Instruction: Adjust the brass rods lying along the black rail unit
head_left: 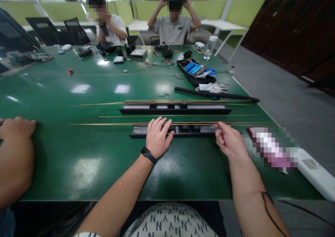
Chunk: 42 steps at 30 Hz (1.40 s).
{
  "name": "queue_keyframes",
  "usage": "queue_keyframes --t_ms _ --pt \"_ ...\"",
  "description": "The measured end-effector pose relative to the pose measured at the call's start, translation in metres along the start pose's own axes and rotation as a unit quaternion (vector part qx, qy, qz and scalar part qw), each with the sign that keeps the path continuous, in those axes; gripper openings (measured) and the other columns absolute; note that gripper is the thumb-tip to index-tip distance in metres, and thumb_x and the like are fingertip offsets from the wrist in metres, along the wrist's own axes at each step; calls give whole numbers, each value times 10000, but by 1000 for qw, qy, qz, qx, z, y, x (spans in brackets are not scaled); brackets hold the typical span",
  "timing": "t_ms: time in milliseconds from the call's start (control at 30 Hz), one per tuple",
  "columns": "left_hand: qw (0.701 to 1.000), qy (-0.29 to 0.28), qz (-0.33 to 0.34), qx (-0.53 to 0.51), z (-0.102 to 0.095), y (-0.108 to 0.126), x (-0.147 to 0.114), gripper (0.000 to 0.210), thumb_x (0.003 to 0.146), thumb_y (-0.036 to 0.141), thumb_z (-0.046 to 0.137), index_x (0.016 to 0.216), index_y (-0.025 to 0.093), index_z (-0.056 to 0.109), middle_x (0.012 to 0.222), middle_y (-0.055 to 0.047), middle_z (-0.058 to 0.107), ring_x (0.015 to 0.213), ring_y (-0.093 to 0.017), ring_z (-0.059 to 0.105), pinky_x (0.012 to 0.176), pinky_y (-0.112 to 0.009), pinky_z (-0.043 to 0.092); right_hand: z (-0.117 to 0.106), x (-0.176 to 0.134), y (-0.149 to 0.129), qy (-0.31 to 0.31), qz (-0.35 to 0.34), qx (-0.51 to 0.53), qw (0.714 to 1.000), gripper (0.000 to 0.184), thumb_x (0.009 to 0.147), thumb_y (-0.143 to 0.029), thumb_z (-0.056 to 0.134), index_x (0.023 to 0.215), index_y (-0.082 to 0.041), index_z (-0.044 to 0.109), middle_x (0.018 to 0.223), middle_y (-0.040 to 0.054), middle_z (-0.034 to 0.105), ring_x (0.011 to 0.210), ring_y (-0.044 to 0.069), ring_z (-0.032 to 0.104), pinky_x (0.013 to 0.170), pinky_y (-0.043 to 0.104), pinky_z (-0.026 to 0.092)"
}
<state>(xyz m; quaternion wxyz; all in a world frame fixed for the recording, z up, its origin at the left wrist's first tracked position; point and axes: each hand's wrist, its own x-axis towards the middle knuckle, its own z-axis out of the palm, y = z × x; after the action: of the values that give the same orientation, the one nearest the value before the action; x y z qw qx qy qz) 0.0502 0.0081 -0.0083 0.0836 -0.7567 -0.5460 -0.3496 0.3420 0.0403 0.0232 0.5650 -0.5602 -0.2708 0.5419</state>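
My left hand (160, 135), with a dark watch on the wrist, lies with outstretched fingers over the near black channel (204, 135) and the brass-coloured rods (104, 124) along it. My right hand (229, 139) is closed, thumb and index finger pinching a thin rod near the channel's right end. How many rods are in the pinch is hidden. Small black blocks (185, 128) sit inside this channel. Behind it runs a single loose rod (120, 117). Farther back lies a second black channel (167, 111), with several thin rods (99, 104) along its top.
A black tube (235, 96), white gloves (213, 87) and a black tray (195, 79) stand beyond the channels. On the right are a pixelated pink item (272, 149) and a white device (316, 174). Another person's arm (17, 160) rests at left; two people sit opposite.
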Motion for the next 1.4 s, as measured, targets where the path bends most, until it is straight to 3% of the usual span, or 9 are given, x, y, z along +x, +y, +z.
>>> queue_keyframes --t_ms 100,300,500,700,900,1100,1300,1400 --pt "1000 -4 0 1 0 0 0 438 1002 373 597 1417 233 608 1423 -110 651 1432 -291 517 1267 -514 297 -1 1 -1 41 -17 14 999 211 815 -334 782 798 -160 662 499 -23 572 272 48 343 238 158 227" --pt "1000 -5 0 6 -1 1 1 435 999 375 603 1411 234 614 1420 -109 656 1430 -290 517 1260 -517 302 -2 1 1 -23 1 -1 1000 246 810 -360 819 839 -156 684 506 -30 576 276 43 336 237 147 212" --pt "1000 -4 3 7 -2 0 1 433 1001 379 598 1407 230 616 1417 -111 657 1429 -296 519 1254 -519 313 0 1 -2 43 -16 8 999 204 868 -348 746 818 -170 659 496 -31 563 270 56 346 236 160 229" --pt "1000 -9 -4 3 -2 0 1 442 995 375 606 1416 242 612 1434 -111 647 1439 -294 509 1263 -525 300 1 -1 -1 -17 1 -8 1000 254 811 -367 813 849 -145 693 505 -14 574 278 48 350 249 149 214" --pt "1000 -8 -2 -1 -1 0 1 449 995 373 603 1425 244 609 1433 -109 648 1440 -292 508 1267 -523 296 1 0 1 28 -15 4 999 229 842 -356 762 799 -144 684 482 -23 552 273 52 344 242 158 219" --pt "1000 -9 -5 -1 0 -1 0 447 995 374 602 1424 248 608 1432 -106 649 1440 -292 509 1269 -524 288 0 1 3 -29 2 -11 1000 272 807 -388 819 854 -149 698 502 -26 568 279 51 352 246 152 212" --pt "1000 -12 -4 1 0 -1 -1 456 993 381 605 1429 250 605 1432 -108 649 1441 -298 508 1267 -531 292 0 1 1 20 -14 2 1000 227 846 -366 762 806 -162 673 482 -35 549 273 50 333 239 155 218" --pt "1000 -13 -6 2 0 0 0 456 991 379 605 1430 254 605 1430 -106 651 1435 -301 515 1262 -536 299 0 1 1 6 -15 -2 1000 222 829 -355 774 824 -152 686 491 -31 559 279 46 336 241 151 213"
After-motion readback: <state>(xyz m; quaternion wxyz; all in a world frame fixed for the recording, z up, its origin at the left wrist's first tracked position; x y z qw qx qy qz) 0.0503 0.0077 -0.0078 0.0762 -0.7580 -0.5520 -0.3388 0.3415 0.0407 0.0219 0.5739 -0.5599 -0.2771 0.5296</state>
